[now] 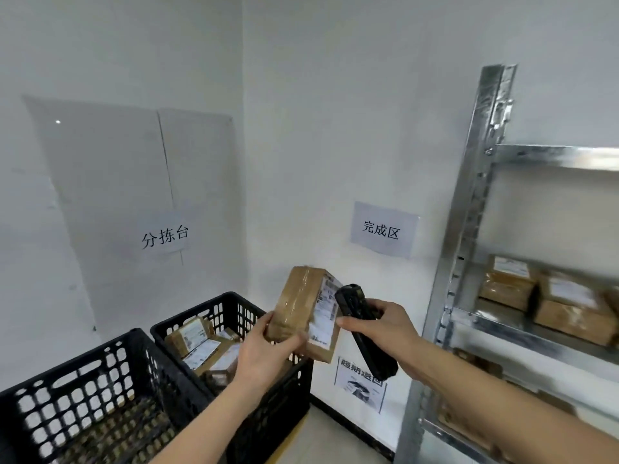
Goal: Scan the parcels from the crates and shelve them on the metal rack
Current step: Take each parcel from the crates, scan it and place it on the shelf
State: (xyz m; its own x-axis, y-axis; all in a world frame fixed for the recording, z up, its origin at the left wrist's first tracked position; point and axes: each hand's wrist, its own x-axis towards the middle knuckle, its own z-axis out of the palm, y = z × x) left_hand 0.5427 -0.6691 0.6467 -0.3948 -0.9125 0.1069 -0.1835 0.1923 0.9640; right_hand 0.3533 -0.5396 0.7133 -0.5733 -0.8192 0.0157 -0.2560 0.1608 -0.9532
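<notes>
My left hand [268,346] grips the lower end of a brown taped parcel [303,303] held upright above the far crate, its white label facing right. My right hand [378,326] holds a black handheld scanner [361,326] whose head is close to that label. The far black crate [234,309] holds several labelled parcels [201,343]. The near black crate [100,380] stands at the lower left, its contents blurred. The metal rack [469,229] rises at the right with brown parcels [549,296] on its middle shelf.
White walls meet in a corner behind the crates, with paper signs [383,229] stuck on them. A further sign [360,383] hangs low on the wall by the floor. Lower rack shelves hold more brown boxes [469,413], blurred.
</notes>
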